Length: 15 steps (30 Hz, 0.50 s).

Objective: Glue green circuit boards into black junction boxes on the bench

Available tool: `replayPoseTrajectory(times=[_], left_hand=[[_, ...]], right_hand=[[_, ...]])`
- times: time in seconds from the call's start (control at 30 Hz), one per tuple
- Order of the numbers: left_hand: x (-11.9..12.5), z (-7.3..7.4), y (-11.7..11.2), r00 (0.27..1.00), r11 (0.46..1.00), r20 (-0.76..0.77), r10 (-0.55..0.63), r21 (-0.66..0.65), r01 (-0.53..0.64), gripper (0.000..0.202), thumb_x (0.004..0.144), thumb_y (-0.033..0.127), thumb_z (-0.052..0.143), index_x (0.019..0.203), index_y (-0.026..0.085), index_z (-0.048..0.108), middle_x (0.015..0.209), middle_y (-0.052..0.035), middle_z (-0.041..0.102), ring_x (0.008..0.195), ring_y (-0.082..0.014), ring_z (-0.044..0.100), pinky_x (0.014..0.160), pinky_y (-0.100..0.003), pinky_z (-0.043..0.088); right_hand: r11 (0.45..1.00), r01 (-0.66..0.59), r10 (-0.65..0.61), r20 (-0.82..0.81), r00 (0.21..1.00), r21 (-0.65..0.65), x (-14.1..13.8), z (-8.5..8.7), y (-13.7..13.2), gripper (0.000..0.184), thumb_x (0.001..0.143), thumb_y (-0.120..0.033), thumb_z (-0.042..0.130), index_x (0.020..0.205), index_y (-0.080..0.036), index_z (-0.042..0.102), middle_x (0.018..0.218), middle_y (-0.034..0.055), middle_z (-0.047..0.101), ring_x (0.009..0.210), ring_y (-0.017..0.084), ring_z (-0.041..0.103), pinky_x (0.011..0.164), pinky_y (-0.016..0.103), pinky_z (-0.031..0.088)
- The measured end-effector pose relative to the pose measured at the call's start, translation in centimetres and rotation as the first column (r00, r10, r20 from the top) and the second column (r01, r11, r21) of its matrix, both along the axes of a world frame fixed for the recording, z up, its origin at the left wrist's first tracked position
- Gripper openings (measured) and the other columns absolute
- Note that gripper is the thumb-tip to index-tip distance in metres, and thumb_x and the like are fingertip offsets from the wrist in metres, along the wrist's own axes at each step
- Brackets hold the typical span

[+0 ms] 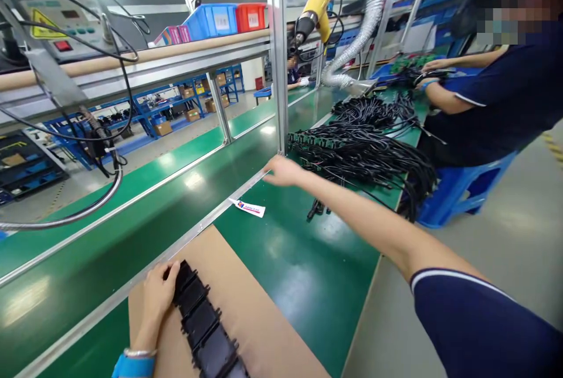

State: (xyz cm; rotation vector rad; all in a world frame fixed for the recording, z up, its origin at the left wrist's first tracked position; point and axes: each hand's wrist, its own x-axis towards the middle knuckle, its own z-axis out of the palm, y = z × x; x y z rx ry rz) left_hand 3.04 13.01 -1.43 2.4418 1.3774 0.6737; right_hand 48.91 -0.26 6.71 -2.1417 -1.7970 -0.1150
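Observation:
My left hand (pixel 159 294) rests at the far end of a row of black plastic housings (pixel 206 325) lying on a brown cardboard sheet (pixel 259 319); its fingers curl over the first housing. My right hand (pixel 284 170) is stretched far out over the green bench, palm down with fingers together, just short of a big heap of black cable harnesses (pixel 369 149). Whether it touches or holds a cable I cannot make out. A small white tube (pixel 248 208) lies on the bench between the two hands.
A conveyor belt (pixel 109 237) with an aluminium rail runs along the left. An upright frame post (pixel 277 55) stands by the heap. A yellow heat gun (pixel 315 8) and a flexible duct (pixel 360 31) hang above. A seated person (pixel 497 96) works at the far right.

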Motion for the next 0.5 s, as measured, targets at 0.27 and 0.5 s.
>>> replayPoseTrajectory(times=[0.27, 0.5], left_hand=[[-1.4, -1.7, 1.7, 1.0, 0.994, 0.016, 0.003, -0.105, -0.001, 0.058, 0.081, 0.072, 0.048, 0.086, 0.021, 0.076, 0.101, -0.0105, 0.077, 0.099, -0.0348, 0.068, 0.09, -0.045, 0.052], [-1.6, -1.7, 2.0, 1.0, 0.994, -0.013, -0.008, -0.108, 0.006, 0.055, 0.081, 0.07, 0.05, 0.086, 0.021, 0.076, 0.099, -0.0096, 0.077, 0.097, -0.0337, 0.069, 0.088, -0.043, 0.053]], right_hand=[[0.746, 0.66, -0.662, 0.011, 0.749, -0.085, 18.0, -0.2, -0.8, 0.043, 0.094, -0.04, 0.062, 0.129, -0.016, 0.057, 0.134, 0.0121, 0.056, 0.12, 0.026, 0.056, 0.101, 0.051, 0.049], [0.829, 0.537, -0.542, 0.014, 0.84, -0.157, 21.3, 0.5, -7.5, 0.034, 0.098, -0.043, 0.056, 0.115, -0.015, 0.065, 0.115, 0.0073, 0.066, 0.104, 0.021, 0.064, 0.093, 0.042, 0.052]])
